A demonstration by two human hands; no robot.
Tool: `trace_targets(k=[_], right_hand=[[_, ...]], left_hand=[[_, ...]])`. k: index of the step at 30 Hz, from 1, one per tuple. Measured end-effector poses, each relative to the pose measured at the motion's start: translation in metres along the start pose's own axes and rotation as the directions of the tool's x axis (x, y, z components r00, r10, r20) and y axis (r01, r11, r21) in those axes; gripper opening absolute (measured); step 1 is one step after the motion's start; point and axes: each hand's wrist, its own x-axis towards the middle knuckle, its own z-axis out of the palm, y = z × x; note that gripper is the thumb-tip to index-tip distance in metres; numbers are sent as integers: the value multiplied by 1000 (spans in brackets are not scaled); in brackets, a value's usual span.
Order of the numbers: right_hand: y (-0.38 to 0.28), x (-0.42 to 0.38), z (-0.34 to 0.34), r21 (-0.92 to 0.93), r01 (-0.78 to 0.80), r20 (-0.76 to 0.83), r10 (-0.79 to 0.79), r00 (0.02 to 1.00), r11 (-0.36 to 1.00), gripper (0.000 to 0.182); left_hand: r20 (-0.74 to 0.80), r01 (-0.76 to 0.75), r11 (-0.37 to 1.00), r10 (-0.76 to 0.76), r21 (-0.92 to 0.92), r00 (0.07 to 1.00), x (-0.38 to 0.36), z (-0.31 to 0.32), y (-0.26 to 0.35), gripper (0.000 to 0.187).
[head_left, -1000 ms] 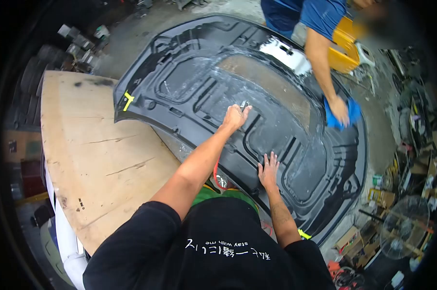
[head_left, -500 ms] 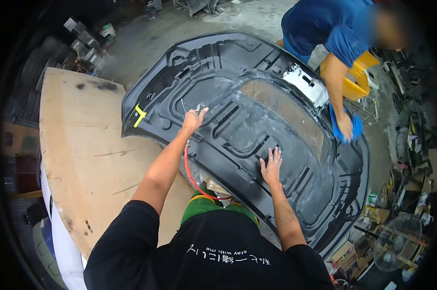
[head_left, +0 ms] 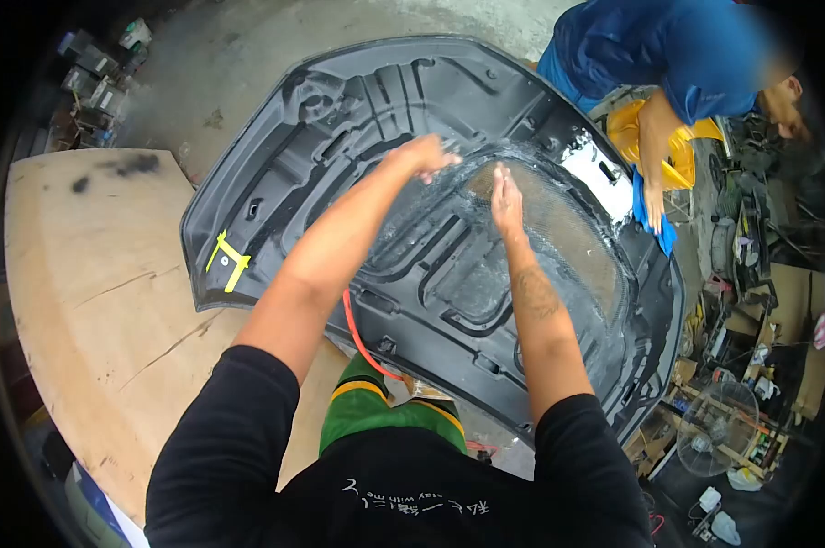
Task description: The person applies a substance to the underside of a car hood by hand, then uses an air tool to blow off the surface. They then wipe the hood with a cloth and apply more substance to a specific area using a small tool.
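A black car hood (head_left: 453, 75) lies underside up before me, with whitish dust across its middle. My left hand (head_left: 423, 159) is closed around a small air blow gun (head_left: 450, 146), blurred and mostly hidden by the fingers. From beneath my left forearm a red hose (head_left: 361, 340) curves toward my legs. My right hand (head_left: 506, 203) is over the hood's centre, empty, fingers stretched out and palm turned toward the left hand. Its fingertips overlap the brown mesh-like section (head_left: 563, 228) in this view. Yellow tape (head_left: 229, 261) marks the left corner.
A large beige panel (head_left: 93, 283) stands at the left. At the upper right, a co-worker in blue presses a blue cloth (head_left: 665, 236) on the hood's edge by a white patch (head_left: 599, 175). Behind are a yellow container (head_left: 677, 169) and a fan (head_left: 718, 425) among clutter.
Both hands have moved forward and closer together; the right hand has turned from palm down to edge-on. My view has shifted. The co-worker's blue cloth has slid along the hood's edge.
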Motion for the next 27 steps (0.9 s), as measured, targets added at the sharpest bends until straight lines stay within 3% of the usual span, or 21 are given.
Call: trace_targets(k=[4, 7, 9, 12, 13, 15, 20, 23, 25, 27], right_hand=[[5, 44, 23, -47, -14, -12, 14, 1000, 999, 51], [11, 54, 41, -77, -4, -68, -2, 998, 997, 50], [14, 47, 48, -19, -132, -76, 130, 989, 991, 49], [22, 36, 59, -75, 5, -101, -12, 995, 997, 46], [22, 26, 65, -61, -16, -90, 10, 996, 998, 46], [20, 8, 74, -116, 167, -59, -175, 983, 979, 45], [-39, -100, 99, 181, 120, 120, -143, 982, 976, 40], [-61, -164, 124, 259, 109, 240, -173, 955, 960, 42], [-65, -190, 143, 194, 214, 266, -261, 928, 957, 46], [-68, -209, 157, 178, 184, 300, -231, 925, 967, 48]], left_hand=[[-12, -63, 996, 64, 61, 998, 45, 6, 46, 56], [61, 21, 987, -30, 157, 998, 71, 14, 52, 53], [145, 59, 972, -94, 227, 985, 79, 22, 48, 52], [212, 109, 962, -165, 252, 963, 46, 9, 44, 49], [240, 105, 952, -177, 286, 954, 39, 9, 34, 48], [352, -12, 941, -114, 338, 929, 25, 16, -1, 48], [570, 16, 960, -180, 281, 802, -64, 5, -78, 58], [583, 39, 928, -266, 371, 768, -90, -7, -115, 59], [513, 153, 904, -358, 399, 781, -108, -18, -122, 54], [502, 168, 890, -386, 424, 774, -113, -27, -136, 54]])
